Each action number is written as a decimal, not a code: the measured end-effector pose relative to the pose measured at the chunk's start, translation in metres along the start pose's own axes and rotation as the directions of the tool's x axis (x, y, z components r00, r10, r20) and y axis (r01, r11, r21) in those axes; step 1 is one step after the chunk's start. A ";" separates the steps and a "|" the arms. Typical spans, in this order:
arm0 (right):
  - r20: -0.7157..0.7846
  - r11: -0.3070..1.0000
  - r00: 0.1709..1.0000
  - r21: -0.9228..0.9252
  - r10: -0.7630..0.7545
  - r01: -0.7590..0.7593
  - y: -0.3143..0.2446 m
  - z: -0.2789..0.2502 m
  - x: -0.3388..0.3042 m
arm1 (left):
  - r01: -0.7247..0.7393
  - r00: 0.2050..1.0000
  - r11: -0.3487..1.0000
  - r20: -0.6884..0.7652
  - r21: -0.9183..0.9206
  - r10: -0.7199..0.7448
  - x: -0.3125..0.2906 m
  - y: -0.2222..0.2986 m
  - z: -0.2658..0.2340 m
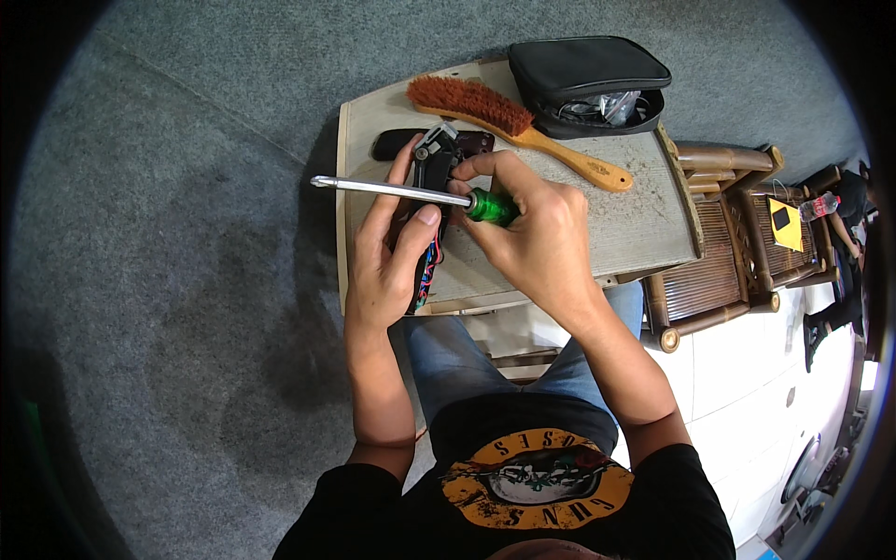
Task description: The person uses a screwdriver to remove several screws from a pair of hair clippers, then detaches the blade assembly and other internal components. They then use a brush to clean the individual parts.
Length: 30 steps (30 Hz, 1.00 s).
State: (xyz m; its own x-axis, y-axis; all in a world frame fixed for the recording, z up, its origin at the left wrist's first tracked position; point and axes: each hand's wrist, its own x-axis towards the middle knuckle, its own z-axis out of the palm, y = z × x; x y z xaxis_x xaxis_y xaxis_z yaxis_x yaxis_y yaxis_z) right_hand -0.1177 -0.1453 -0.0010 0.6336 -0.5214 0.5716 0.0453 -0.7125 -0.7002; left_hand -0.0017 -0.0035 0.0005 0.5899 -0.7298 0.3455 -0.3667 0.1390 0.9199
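Left hand (381, 266) clasps a device (433, 175), right hand (543, 229) a screwdriver (401, 190) pointing to 9 o'clock. Seemingly adjusting the device; next move calls for steadiness

left hand (381, 280): clasped | right hand (551, 233): fingers (499, 164) curled | right forearm (627, 364): slanting inward

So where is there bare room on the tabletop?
Right of the right hand, bordered by the brush and the tabletop's right edge, though specks lie there; a smaller patch lies between right hand and left hand, by the near edge. Crowded: near the black case and around the screwdriver.
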 end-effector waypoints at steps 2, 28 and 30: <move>-0.017 0.999 0.999 0.009 -0.031 0.032 0.002 0.002 -0.001 | -0.019 1.000 1.000 -0.022 0.011 0.019 0.000 0.001 0.002; -0.026 0.999 1.000 0.048 -0.004 0.005 0.006 0.005 -0.001 | 0.016 1.000 1.000 0.007 0.026 -0.016 0.000 0.001 -0.001; -0.025 0.999 1.000 0.051 0.008 -0.007 0.005 0.005 -0.001 | -0.001 1.000 1.000 0.008 0.023 0.000 0.000 0.001 0.000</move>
State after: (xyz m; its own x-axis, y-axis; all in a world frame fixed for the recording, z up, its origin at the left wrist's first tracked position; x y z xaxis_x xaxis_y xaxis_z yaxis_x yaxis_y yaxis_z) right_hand -0.1143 -0.1464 -0.0069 0.6143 -0.5390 0.5763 0.0802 -0.6839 -0.7252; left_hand -0.0013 -0.0035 0.0014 0.5838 -0.7353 0.3443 -0.3838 0.1238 0.9151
